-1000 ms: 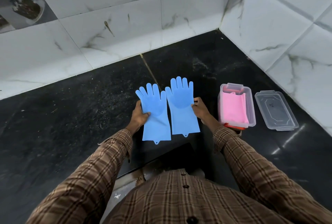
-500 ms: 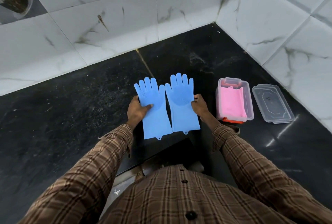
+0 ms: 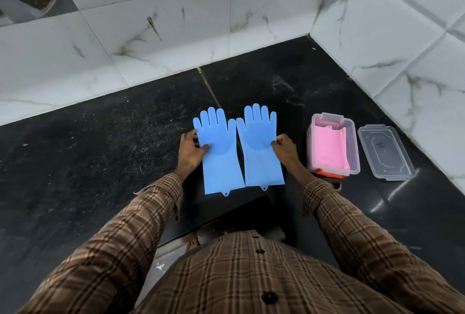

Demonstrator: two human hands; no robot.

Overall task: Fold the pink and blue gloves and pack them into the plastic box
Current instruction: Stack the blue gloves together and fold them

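Note:
Two blue gloves lie flat side by side on the black counter, fingers pointing away from me. My left hand (image 3: pixel 190 153) pinches the outer edge of the left blue glove (image 3: pixel 219 155) at palm height. My right hand (image 3: pixel 284 149) pinches the outer edge of the right blue glove (image 3: pixel 259 152). To the right stands the clear plastic box (image 3: pixel 353 147), open, with folded pink gloves (image 3: pixel 330 147) inside it.
The box's clear lid (image 3: pixel 385 152) lies on the counter right of the box. White marble-tiled walls (image 3: pixel 392 37) close the counter at the back and right, forming a corner. The counter's front edge runs just below the glove cuffs.
Both hands have slid up along the outer edges of the blue gloves. The gloves now lie a little further apart and straighter.

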